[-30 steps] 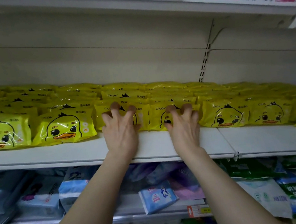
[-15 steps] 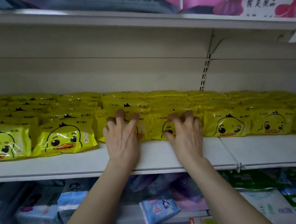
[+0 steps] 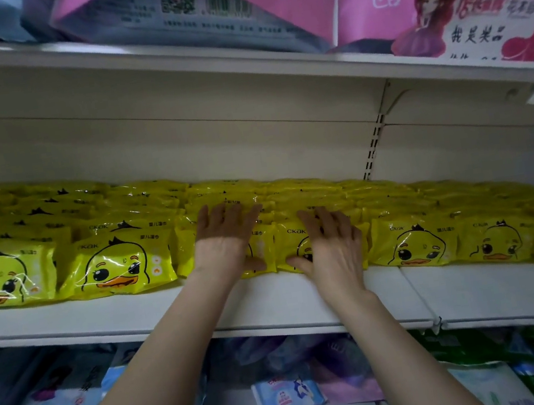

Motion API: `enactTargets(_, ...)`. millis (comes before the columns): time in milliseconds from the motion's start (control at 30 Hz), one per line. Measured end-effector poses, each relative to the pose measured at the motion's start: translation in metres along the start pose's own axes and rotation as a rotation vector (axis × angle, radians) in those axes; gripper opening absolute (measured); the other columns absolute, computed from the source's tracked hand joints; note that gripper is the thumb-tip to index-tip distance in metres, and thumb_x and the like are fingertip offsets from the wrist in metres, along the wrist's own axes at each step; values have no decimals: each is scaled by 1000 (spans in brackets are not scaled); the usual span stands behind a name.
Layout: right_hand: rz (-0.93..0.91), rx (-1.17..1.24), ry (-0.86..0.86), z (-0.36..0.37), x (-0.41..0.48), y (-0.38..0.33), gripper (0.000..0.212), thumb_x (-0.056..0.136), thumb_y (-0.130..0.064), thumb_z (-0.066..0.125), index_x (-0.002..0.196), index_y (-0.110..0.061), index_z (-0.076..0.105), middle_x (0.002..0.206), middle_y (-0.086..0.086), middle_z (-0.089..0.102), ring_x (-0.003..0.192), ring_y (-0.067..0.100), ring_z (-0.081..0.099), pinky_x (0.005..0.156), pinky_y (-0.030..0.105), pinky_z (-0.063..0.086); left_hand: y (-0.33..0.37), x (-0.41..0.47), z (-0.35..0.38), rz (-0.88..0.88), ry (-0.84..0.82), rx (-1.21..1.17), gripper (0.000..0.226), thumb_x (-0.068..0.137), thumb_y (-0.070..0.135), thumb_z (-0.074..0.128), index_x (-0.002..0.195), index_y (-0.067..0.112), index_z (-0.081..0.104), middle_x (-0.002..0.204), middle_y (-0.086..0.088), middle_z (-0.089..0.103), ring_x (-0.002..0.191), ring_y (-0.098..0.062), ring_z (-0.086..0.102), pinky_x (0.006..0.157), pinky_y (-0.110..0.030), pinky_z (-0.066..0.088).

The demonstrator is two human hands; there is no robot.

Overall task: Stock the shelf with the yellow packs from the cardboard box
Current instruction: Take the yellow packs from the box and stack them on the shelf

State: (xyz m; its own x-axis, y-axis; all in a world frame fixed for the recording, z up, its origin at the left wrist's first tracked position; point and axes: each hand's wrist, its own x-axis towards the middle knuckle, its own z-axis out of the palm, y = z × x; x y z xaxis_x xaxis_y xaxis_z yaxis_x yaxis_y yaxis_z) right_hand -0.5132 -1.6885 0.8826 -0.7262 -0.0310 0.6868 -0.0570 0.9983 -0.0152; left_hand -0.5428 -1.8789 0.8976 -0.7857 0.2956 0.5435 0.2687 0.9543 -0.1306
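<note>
Now both hands lie flat on the yellow packs along the shelf: left hand and right hand side by side, fingers straight, gripping nothing.

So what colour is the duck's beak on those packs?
Orange beak on a yellow pack, clearest in the head view.

left hand, right hand, fingers extended flat

On the white shelf, the left hand and right hand press flat, fingers straight, on front yellow packs standing in rows to its back wall.
</note>
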Motion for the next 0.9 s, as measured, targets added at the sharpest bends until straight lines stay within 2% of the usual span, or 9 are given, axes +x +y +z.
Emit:
enactTargets(100,12,1,-18,1,-1,-2,86,45,-57,87,120,-20,66,119,10,65,109,39,58,80,43,48,1,-4,-3,-11,8,-17,115,22,64,88,127,26,62,105,-6,68,95,-35,62,96,-54,44)
enactTargets(200,27,12,-10,-3,-4,-4,86,47,-55,88,122,-21,64,122,10,63,113,39,57,81,45,49,3,-7,-5,-31,29,-22,116,27,61,89,133,26,58,115,-11,65,111,-42,58,102,-58,40)
enactTargets(300,26,85,63,-11,-16,-6,76,60,-47,86,127,-21,59,127,12,57,118,38,50,87,47,48,5,-19,-13,-39,107,-46,111,36,54,90,136,24,54,130,-19,57,126,-48,47,105,-59,38)
enactTargets(333,35,103,85,-14,-23,-6,69,64,-43,84,125,-21,59,124,12,55,115,36,49,86,46,47,6,-25,-16,-47,127,-58,104,41,50,90,135,23,55,129,-18,55,125,-46,47,102,-54,42)
enactTargets(400,71,121,109,-18,-34,-7,51,72,-37,81,115,-20,61,113,11,55,103,33,50,79,43,46,11,-42,-23,-107,147,-97,79,54,42,89,122,21,58,117,-13,57,107,-37,54,82,-44,49)
enactTargets(467,108,125,80,-19,-41,-9,35,77,-35,77,105,-20,62,104,11,55,95,33,51,73,42,44,15,-54,-28,-211,129,-190,55,68,40,84,110,17,57,103,-10,57,90,-31,54,65,-39,47)
enactTargets(533,129,132,12,-18,-42,-11,27,81,-35,74,100,-19,62,102,12,55,95,35,52,71,42,43,18,-59,-30,-304,58,-273,47,78,41,75,111,16,53,106,-10,55,93,-31,53,65,-38,46)
enactTargets(700,147,133,-180,-19,-30,-12,33,88,-40,66,116,-23,62,122,15,50,112,36,44,83,45,39,19,-52,-27,-375,-22,-263,52,82,44,69,123,20,47,116,-10,51,102,-32,51,70,-37,46)
enactTargets(900,175,121,-236,-13,-21,-13,37,87,-40,65,122,-27,58,129,13,42,117,36,39,83,46,40,17,-39,-20,-392,-62,-220,61,75,43,76,121,19,45,121,-10,46,99,-37,54,60,-40,47)
